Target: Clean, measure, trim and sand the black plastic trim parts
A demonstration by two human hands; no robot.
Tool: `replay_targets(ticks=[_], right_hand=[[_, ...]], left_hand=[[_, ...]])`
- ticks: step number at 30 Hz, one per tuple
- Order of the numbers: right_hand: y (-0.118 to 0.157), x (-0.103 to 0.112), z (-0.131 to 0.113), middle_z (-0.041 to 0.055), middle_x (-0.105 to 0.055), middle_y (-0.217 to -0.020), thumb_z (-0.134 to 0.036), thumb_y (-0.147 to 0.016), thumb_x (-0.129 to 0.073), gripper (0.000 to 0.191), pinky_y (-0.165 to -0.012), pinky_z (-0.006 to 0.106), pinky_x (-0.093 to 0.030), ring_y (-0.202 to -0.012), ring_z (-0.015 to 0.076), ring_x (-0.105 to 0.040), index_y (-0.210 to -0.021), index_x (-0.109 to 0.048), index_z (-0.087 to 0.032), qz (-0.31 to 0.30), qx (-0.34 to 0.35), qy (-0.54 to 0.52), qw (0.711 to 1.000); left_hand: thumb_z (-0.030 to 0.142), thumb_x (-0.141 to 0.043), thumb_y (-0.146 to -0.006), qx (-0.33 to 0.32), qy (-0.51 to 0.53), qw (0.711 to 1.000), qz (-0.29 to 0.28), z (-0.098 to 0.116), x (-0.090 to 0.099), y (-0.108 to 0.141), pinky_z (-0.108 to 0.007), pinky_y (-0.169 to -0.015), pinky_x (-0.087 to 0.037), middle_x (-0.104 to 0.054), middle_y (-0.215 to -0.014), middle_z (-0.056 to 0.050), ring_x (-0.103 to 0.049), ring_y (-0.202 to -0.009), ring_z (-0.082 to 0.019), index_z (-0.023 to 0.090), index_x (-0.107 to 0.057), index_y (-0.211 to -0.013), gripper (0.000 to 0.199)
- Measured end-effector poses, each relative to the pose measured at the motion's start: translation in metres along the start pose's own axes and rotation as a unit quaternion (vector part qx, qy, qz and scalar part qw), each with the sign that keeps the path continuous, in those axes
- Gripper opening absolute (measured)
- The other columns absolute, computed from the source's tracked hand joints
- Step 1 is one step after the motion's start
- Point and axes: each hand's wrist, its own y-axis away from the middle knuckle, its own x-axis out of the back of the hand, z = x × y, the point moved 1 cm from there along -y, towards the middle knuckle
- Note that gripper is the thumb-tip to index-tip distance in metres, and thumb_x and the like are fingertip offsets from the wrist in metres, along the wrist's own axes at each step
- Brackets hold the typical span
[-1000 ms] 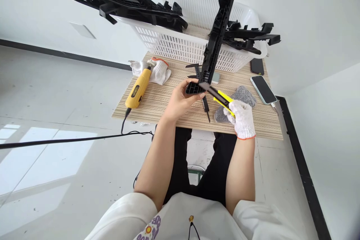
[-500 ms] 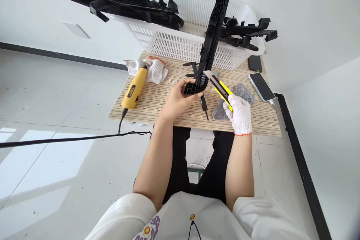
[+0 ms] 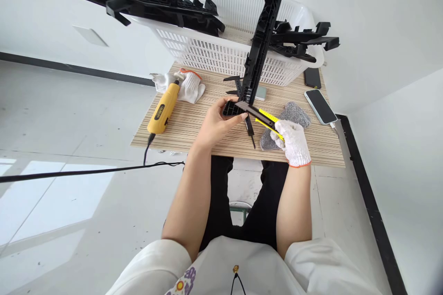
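A long black plastic trim piece (image 3: 258,50) slants up and away over the basket, its bent, ribbed lower end gripped by my bare left hand (image 3: 216,122). My right hand (image 3: 293,140), in a white knit glove with an orange cuff, is closed around a yellow and black utility knife (image 3: 266,119). The knife's blade is out and lies over the trim's lower end, near my left thumb; whether it touches I cannot tell. Beneath the trim lies a black caliper (image 3: 249,128), partly covered. A grey cloth (image 3: 294,113) sits under and behind the knife.
A white plastic basket (image 3: 207,53) at the back holds several black trim pieces (image 3: 155,2). On the wood-grain table (image 3: 187,136) lie a yellow corded rotary tool (image 3: 164,108), white gloves (image 3: 192,86), a plugged-in phone (image 3: 321,107) and a dark phone (image 3: 312,77).
The knife has swung left and down, from beside the trim's bend to over its lower end. My left hand keeps its hold on the trim.
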Motion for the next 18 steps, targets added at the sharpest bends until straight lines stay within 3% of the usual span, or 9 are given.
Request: replay_targets(ticks=[9,18], right_hand=[[-0.0016,0.0052,-0.0023,-0.0017,-0.059,-0.056,-0.048,-0.071,-0.073,0.035,-0.031,0.014,-0.026,-0.036,0.0032,-0.042,-0.083,-0.067,-0.015,0.058,-0.002,-0.014,0.998],[-0.0024,0.0031,-0.0005,-0.0015,-0.057,-0.052,-0.047,-0.072,-0.073,0.033,-0.033,0.014,-0.028,-0.037,0.0031,-0.040,-0.076,-0.063,-0.015,0.017,0.001,0.050,0.999]], left_hand=[[0.032,-0.086,-0.070,0.004,-0.016,1.000,0.015,0.0013,0.0025,0.0010,-0.035,-0.092,-0.057,-0.070,-0.105,-0.005,-0.067,-0.103,-0.022,0.019,-0.065,-0.097,0.037],[0.034,-0.085,-0.069,0.082,0.078,0.993,0.023,0.0022,-0.0002,0.0031,-0.037,-0.084,-0.062,-0.070,-0.090,-0.001,-0.073,-0.088,-0.020,0.020,-0.054,-0.092,0.041]])
